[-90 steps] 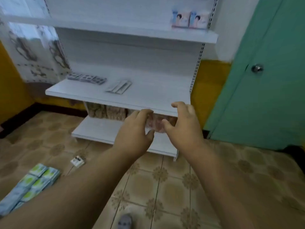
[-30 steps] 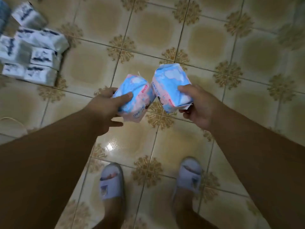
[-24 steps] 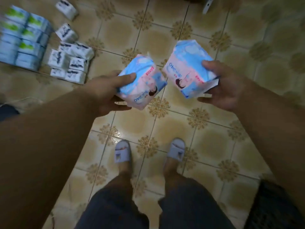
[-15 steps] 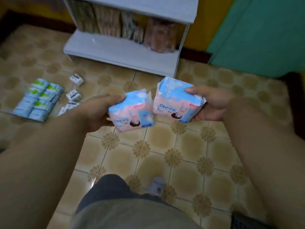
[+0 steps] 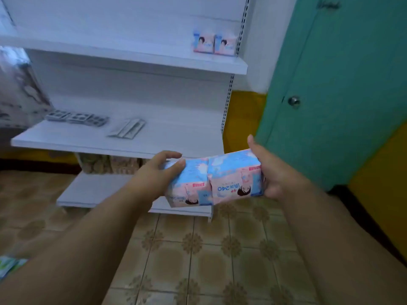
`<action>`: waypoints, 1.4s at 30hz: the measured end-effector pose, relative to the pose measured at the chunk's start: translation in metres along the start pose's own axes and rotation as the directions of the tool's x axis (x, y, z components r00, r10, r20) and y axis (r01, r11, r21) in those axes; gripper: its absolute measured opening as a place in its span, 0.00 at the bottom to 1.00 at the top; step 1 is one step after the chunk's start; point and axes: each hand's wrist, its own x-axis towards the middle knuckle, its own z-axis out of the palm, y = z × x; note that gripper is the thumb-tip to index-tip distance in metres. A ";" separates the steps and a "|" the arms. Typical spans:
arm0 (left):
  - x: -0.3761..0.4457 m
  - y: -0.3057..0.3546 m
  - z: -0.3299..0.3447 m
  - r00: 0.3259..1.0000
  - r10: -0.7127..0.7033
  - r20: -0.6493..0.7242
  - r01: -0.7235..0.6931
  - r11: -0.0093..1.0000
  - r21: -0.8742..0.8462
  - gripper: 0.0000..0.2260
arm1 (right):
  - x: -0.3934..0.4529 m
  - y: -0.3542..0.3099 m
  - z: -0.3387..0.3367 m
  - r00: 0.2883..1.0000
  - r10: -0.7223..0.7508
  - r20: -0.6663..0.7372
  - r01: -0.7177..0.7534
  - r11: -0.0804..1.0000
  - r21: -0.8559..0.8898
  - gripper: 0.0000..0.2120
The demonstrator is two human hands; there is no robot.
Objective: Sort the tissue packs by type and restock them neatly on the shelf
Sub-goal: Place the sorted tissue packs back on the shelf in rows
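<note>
Fingers of the left hand (image 5: 154,172) curl over the top of one pink-and-blue tissue pack (image 5: 187,186), thumb beneath, clamping it at the frame's centre. Just to its right, touching it side by side, a second matching pack (image 5: 235,177) is clamped by the right hand (image 5: 273,170), thumb raised above the top edge. Half a second ago the two packs were held slightly apart over the floor with only the bottom shelf in view — now they are pressed together and lifted before the shelving, which suggests they are about to be shelved as a pair. Counted: two packs in hand, two like packs (image 5: 214,44) standing on the top shelf (image 5: 132,56) at upper right — their probable destination. At middle left, the middle shelf (image 5: 88,142) carries a flat grey strip (image 5: 77,117) and a pale flat item (image 5: 127,128); their exact number is blurred.
</note>
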 end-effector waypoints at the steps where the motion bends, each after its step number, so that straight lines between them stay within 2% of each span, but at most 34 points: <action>1: 0.013 0.018 0.000 0.997 0.030 0.071 -0.033 0.998 0.046 0.14 | 0.005 -0.017 0.001 0.999 -0.037 -0.022 0.037 0.999 0.011 0.26; 4: 0.047 0.068 -0.003 0.959 0.071 0.276 -0.147 0.953 0.266 0.32 | 0.018 -0.064 -0.001 0.985 -0.140 -0.106 0.147 0.987 0.065 0.24; 6: 0.070 0.095 -0.002 0.938 0.116 0.328 -0.248 0.883 0.397 0.33 | 0.029 -0.092 -0.008 0.971 -0.192 -0.145 0.205 0.975 0.082 0.25; 10: 0.128 0.134 0.011 0.935 0.232 0.267 -0.313 0.894 0.319 0.28 | 0.059 -0.149 -0.033 0.939 -0.309 -0.150 0.332 0.928 0.166 0.29; 14: 0.192 0.171 0.031 0.934 0.292 0.206 -0.330 0.926 0.183 0.29 | 0.101 -0.210 -0.058 0.902 -0.419 -0.103 0.431 0.863 0.265 0.21; 16: 0.224 0.192 0.039 0.929 0.354 0.106 -0.369 0.873 0.317 0.24 | 0.126 -0.242 -0.064 0.890 -0.453 -0.063 0.447 0.834 0.322 0.19; 18: 0.252 0.219 0.043 0.902 0.431 0.005 -0.373 0.774 0.512 0.25 | 0.152 -0.272 -0.065 0.874 -0.483 -0.041 0.462 0.804 0.374 0.18; 19: 0.266 0.231 0.043 0.889 0.458 -0.019 -0.374 0.748 0.548 0.25 | 0.164 -0.286 -0.064 0.863 -0.503 -0.038 0.473 0.781 0.408 0.18; 23: 0.317 0.271 0.048 0.841 0.538 -0.061 -0.381 0.667 0.641 0.25 | 0.215 -0.337 -0.048 0.812 -0.578 -0.080 0.513 0.643 0.569 0.24; 25: 0.344 0.281 0.050 0.840 0.541 -0.042 -0.362 0.617 0.699 0.25 | 0.236 -0.355 -0.036 0.804 -0.593 -0.052 0.503 0.631 0.591 0.27; 28: 0.381 0.283 0.051 0.856 0.516 -0.042 -0.355 0.644 0.678 0.21 | 0.266 -0.372 -0.018 0.764 -0.641 0.066 0.478 0.632 0.610 0.31; 31: 0.420 0.278 0.048 0.857 0.510 -0.069 -0.378 0.714 0.589 0.19 | 0.289 -0.388 -0.006 0.699 -0.712 0.066 0.568 0.609 0.554 0.34; 37: 0.494 0.270 0.045 0.894 0.448 -0.017 -0.402 0.818 0.413 0.23 | 0.326 -0.428 0.026 0.698 -0.688 -0.197 0.711 0.634 0.305 0.43; 40: 0.521 0.268 0.043 0.919 0.387 0.077 -0.378 0.809 0.450 0.27 | 0.346 -0.435 0.038 0.622 -0.720 -0.310 0.782 0.596 0.184 0.43; 42: 0.529 0.269 0.041 0.908 0.395 0.135 -0.417 0.832 0.367 0.28 | 0.361 -0.431 0.044 0.579 -0.744 -0.334 0.795 0.606 0.028 0.43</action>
